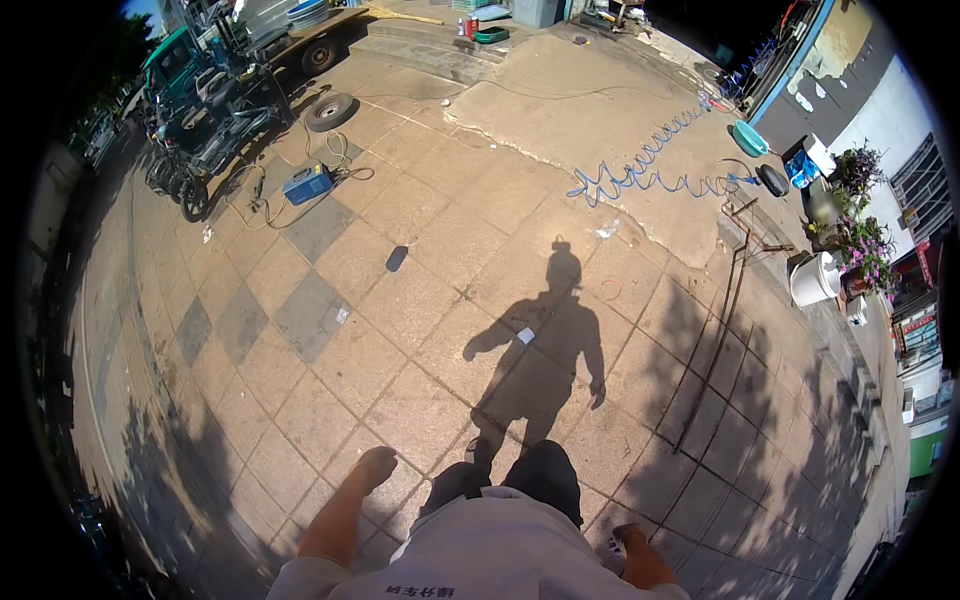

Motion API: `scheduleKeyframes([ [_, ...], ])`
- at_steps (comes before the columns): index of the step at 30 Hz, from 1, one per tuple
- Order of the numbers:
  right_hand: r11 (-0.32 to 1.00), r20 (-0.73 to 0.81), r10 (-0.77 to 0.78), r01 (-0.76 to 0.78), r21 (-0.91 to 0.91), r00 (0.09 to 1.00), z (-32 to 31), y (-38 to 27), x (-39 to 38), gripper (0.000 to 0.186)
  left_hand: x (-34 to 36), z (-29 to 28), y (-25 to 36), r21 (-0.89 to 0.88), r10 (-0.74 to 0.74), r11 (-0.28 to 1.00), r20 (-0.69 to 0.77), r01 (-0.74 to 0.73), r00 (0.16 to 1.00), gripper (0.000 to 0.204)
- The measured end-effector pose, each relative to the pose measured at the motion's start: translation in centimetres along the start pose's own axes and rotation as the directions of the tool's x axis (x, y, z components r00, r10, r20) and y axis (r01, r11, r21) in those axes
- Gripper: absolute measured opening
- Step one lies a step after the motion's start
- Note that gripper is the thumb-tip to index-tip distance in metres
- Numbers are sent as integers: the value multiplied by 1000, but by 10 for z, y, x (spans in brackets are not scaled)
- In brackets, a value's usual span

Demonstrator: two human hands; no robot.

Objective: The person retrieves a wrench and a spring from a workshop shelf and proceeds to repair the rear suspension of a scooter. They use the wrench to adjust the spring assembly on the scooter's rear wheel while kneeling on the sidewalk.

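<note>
Hanging: left hand (375,466), right hand (629,538); cannot tell finger state.
Rusty metal bars (739,257): right of frame, up-right of right hand, the nearer.
Long axis: slanting, low end handward.

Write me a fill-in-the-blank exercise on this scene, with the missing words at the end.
1. The coiled, thin hose on the pale concrete is coloured ____.
2. The blue, box-shaped machine and the loose black rubber tyre lie in the picture's ____ half.
3. The small, pale, square object lies within the dark shadow of a ____.
4. The bare hand nearer the white cylindrical bucket is the person's ____ one.

Missing words: blue; left; person; right.
</note>
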State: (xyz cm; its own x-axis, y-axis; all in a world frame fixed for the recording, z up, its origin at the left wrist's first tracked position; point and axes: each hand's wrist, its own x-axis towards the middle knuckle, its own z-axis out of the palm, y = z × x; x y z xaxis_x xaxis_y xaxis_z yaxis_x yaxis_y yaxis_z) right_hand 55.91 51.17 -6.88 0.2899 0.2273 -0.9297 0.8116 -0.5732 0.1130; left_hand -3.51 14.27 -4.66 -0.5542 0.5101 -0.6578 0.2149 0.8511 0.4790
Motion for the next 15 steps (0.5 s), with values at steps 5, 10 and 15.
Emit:
scheduleKeyframes([
  [5,959,127,280,-270,-88,952,-94,-9,33,37,203,-140,135,-138,285,939,-203,-316,937,34],
  [10,967,143,221,-235,96,965,-150,-277,59,39,328,-174,250,-255,-93,964,-87,68,992,33],
  [15,559,195,-773,794,-238,603,-217,-734,8,26,365,-174,326,514,184,711,523,-480,832,27],
])
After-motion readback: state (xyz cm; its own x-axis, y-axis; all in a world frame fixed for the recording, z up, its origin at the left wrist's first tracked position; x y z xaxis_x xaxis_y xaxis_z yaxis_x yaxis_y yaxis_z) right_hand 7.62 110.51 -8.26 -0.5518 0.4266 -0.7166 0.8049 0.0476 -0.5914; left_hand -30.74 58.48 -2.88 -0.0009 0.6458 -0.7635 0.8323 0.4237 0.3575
